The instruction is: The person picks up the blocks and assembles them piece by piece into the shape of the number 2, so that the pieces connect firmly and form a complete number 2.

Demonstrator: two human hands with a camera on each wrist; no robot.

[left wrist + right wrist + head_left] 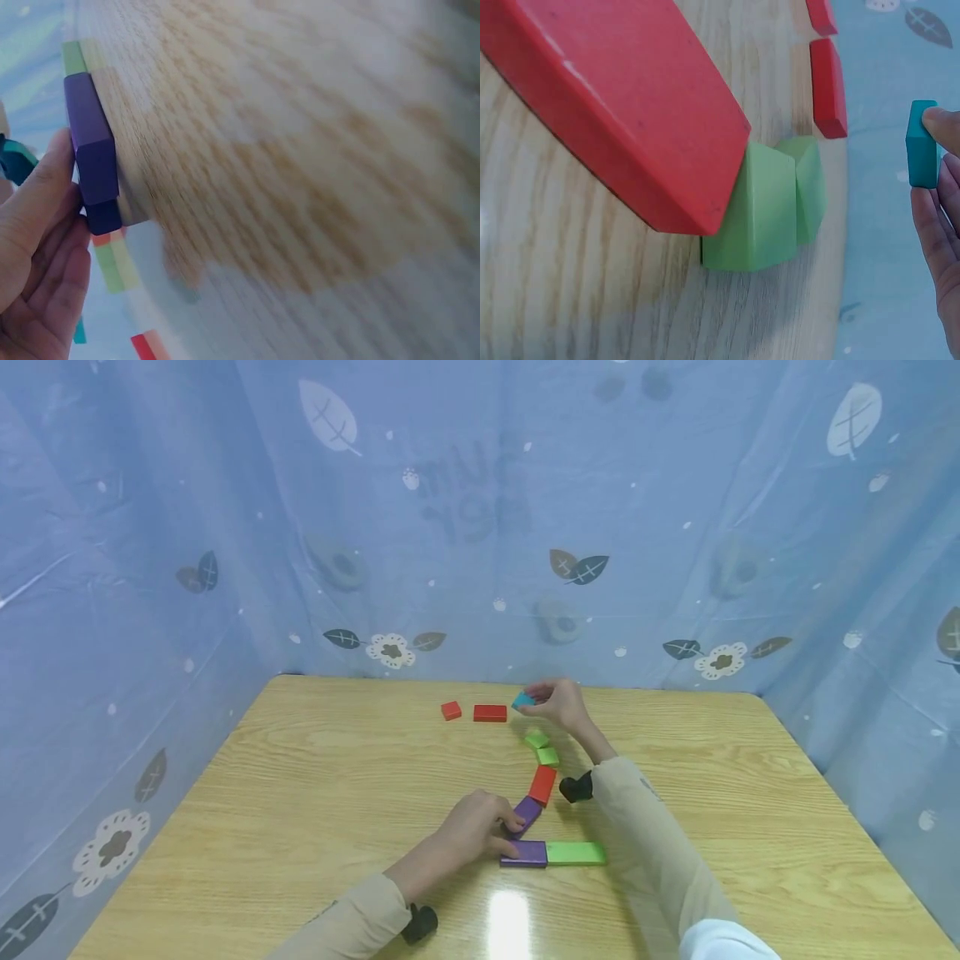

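My right hand (558,703) pinches a small blue block (922,146) between thumb and fingers, held up near the table's far edge. Below it a curved row runs toward me: two light green wedge blocks (754,206), a red block (543,785) and a purple block (528,812). In front of that row, another purple block (525,854) lies end to end with a long green block (575,853). My left hand (472,827) touches the two purple blocks, thumb at the nearer one and fingers at the farther one.
A red rectangular block (490,713) and a smaller red block (451,711) lie near the back edge of the wooden table (315,793). A blue patterned curtain (480,568) hangs behind and at both sides. Black wrist mounts sit beside both sleeves.
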